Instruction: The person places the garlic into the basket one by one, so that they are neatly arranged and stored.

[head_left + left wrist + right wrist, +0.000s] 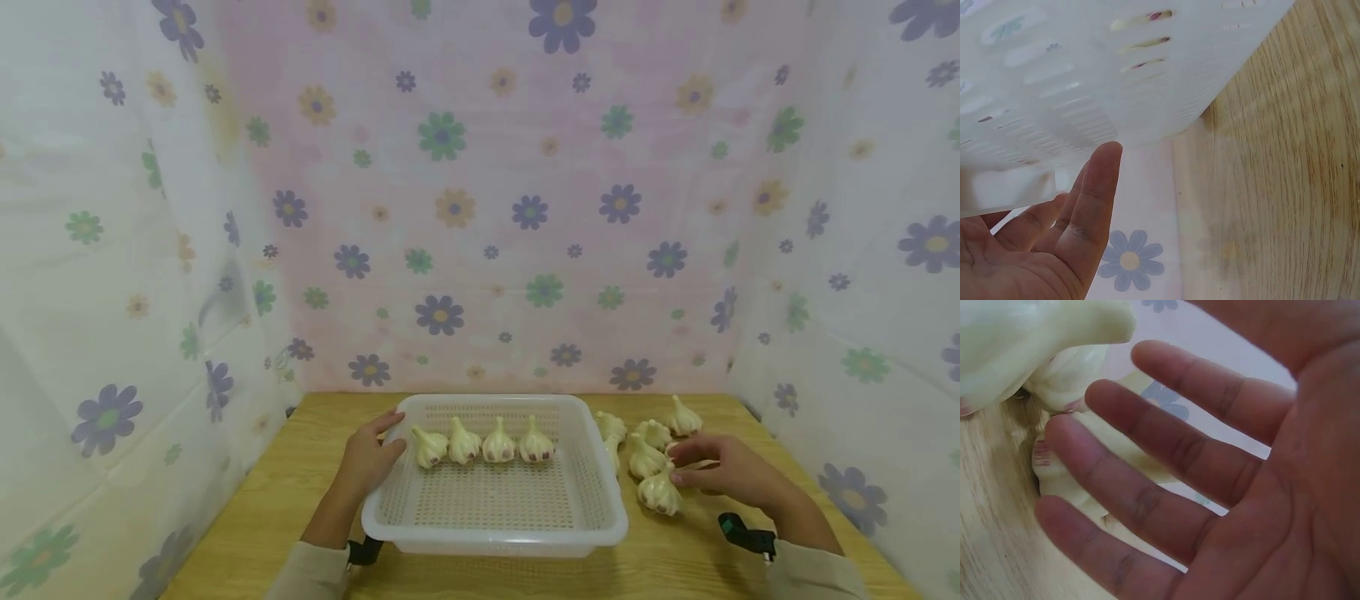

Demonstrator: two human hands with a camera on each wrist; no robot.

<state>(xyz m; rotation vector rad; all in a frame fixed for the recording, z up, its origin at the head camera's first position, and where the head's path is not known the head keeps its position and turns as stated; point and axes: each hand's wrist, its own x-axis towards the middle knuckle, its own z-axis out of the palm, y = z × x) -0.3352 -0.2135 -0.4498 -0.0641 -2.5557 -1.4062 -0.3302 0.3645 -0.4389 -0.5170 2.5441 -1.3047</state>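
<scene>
Four garlic bulbs (498, 446) stand in a row across the back half of a white plastic basket (495, 535). My left hand (367, 458) grips the basket's left rim; in the left wrist view its fingers (1088, 212) lie under the rim against the slotted outer wall. Right of the basket, my right hand (738, 475) reaches toward a loose pile, its thumb and fingertips right at the nearest garlic bulb (660, 493). In the right wrist view the fingers (1135, 494) are spread, with a large bulb (1041, 337) beyond the thumb side.
More loose garlic bulbs lie beside the basket's right wall, with one bulb (686, 418) farthest back. A wooden table (292, 467) carries everything. Flower-patterned sheets (487, 167) close off the back and both sides.
</scene>
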